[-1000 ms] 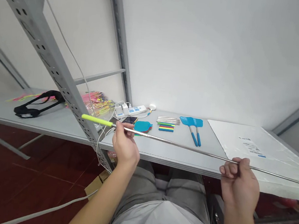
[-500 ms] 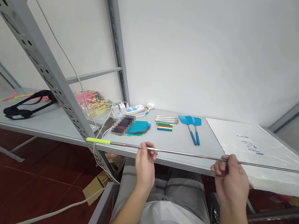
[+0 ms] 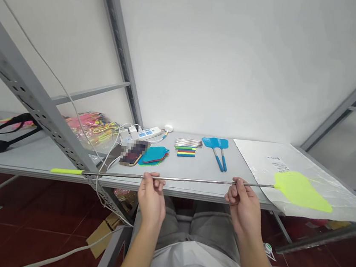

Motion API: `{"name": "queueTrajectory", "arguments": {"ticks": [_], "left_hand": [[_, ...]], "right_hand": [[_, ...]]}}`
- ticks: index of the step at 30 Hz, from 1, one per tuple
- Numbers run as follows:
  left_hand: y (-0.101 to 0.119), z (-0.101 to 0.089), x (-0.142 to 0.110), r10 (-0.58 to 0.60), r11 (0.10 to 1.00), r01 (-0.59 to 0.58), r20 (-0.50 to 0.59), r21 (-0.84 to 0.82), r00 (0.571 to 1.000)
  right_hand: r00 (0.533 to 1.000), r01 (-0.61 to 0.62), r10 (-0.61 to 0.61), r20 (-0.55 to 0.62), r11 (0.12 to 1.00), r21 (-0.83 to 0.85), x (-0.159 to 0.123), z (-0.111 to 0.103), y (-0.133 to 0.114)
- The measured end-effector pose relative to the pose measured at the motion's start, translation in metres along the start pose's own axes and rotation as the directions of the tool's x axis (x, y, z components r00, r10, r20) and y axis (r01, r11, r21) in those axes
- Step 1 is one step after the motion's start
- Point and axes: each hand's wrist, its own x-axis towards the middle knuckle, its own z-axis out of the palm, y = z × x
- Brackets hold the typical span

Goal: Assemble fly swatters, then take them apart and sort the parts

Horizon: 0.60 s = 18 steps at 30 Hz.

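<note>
A long fly swatter (image 3: 192,180) with a thin metal rod stretches level across my front, over the table's front edge. Its yellow-green grip points left and its flat yellow-green head lies to the right, over a white plastic package. My left hand (image 3: 152,201) pinches the rod left of its middle. Nearer the head, my right hand (image 3: 245,205) has its fingers closed on the same rod. Beyond it on the table are two blue fly swatters (image 3: 218,151), a row of metal rods (image 3: 189,143), several coloured grips (image 3: 186,152) and a stack of swatter heads (image 3: 154,154).
A phone (image 3: 134,152) lies by the stack, with a power strip (image 3: 145,134) and cables behind. A grey shelf post (image 3: 36,108) slants up at left. Past it are a black strap (image 3: 4,135) and bagged colourful pieces (image 3: 92,123). The white package (image 3: 258,160) covers the right side.
Both hands and the fly swatter have shifted left in view, and my hands are slightly closer to the left edge. The whole yellow-green head now shows. The camera view has turned right.
</note>
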Motion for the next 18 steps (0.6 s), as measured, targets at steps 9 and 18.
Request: {"name": "queueTrajectory", "arguments": {"ticks": [9, 18], "left_hand": [[0.018, -0.004, 0.012, 0.062, 0.997, -0.064, -0.061, -0.034, 0.996], [-0.01, 0.019, -0.033, -0.025, 1.0, 0.024, -0.028, -0.008, 0.999]], "right_hand": [[0.998, -0.013, 0.021, -0.065, 0.994, 0.112, 0.004, -0.002, 0.0], [0.994, 0.073, -0.062, -0.085, 0.988, 0.134, -0.004, 0.004, 0.004]]}}
